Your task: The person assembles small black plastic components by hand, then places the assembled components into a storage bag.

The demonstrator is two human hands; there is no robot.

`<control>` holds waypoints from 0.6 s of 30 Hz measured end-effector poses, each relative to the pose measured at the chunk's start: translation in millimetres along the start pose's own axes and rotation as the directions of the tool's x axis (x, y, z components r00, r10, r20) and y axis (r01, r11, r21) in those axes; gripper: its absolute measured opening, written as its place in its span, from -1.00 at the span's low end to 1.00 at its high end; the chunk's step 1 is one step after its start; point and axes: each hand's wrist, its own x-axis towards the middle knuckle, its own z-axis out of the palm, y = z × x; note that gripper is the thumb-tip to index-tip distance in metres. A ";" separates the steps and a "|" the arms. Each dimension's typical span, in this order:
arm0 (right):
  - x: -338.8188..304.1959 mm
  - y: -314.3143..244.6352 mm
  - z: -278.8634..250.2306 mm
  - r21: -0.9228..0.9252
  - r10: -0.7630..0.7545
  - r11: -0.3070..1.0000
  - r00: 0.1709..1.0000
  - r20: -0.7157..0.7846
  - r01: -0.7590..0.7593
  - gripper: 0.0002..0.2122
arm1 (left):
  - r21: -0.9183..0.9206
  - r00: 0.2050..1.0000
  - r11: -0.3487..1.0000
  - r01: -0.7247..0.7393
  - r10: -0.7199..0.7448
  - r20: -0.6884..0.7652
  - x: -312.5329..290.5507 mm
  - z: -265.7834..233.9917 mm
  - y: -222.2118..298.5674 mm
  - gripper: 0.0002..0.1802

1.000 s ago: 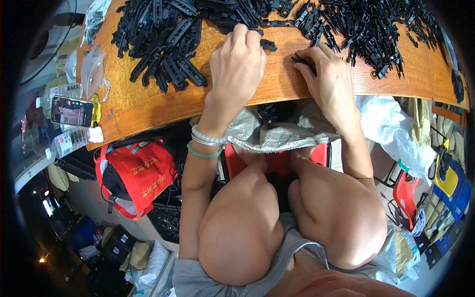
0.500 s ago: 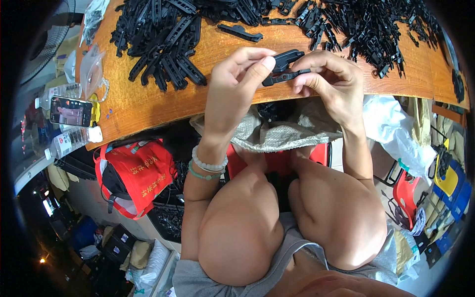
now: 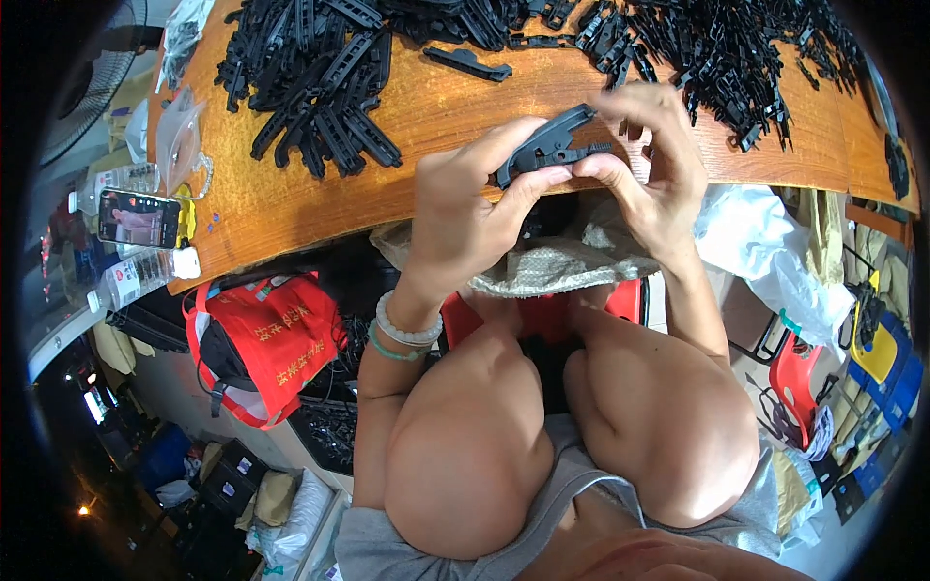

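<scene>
Over the table's front edge I hold a black plastic part (image 3: 554,142), its long upper piece and a toothed lower piece spread apart in a narrow V toward the right. My left hand (image 3: 470,203) grips its left end between the fingers and thumb. At the right end, my right hand (image 3: 664,160) has its thumb against the lower piece and its slightly blurred index finger at the tip of the upper one. Beyond my hands lies a single long black plastic piece (image 3: 467,64). Larger long black pieces (image 3: 329,92) are heaped at the far left, smaller toothed ones (image 3: 736,73) at the far right.
The wooden table (image 3: 242,218) curves across in front of me. A phone (image 3: 139,219) stands between plastic bottles (image 3: 140,279) at its left end. An open woven sack (image 3: 562,271) hangs below the front edge, above my knees. A red bag (image 3: 266,339) sits lower left.
The black part has turned in my hands, and its two pieces now spread into a V. My left thumb has slid down to its lower side; my right index finger has risen.
</scene>
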 end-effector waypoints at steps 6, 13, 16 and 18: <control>-2.6 -1.4 -3.7 0.291 0.238 0.907 0.941 0.241 -0.304 -0.68 | 0.119 0.996 0.990 -0.080 0.074 0.057 1.9 -3.0 6.7 -0.68; -8.1 0.7 -1.5 0.199 0.226 0.946 0.960 0.163 -0.256 -0.76 | 0.146 0.982 0.972 -0.185 0.179 0.051 2.3 -0.6 -1.2 -0.70; -6.2 -2.1 -4.3 0.204 0.242 0.940 0.954 0.175 -0.275 -0.78 | 0.145 0.989 0.980 -0.139 0.129 0.073 3.5 -1.2 -1.6 -0.71; -3.7 -3.6 -6.5 0.214 0.227 0.941 0.957 0.181 -0.263 -0.79 | 0.136 0.992 0.985 -0.110 0.099 0.082 4.4 -5.7 -1.7 -0.72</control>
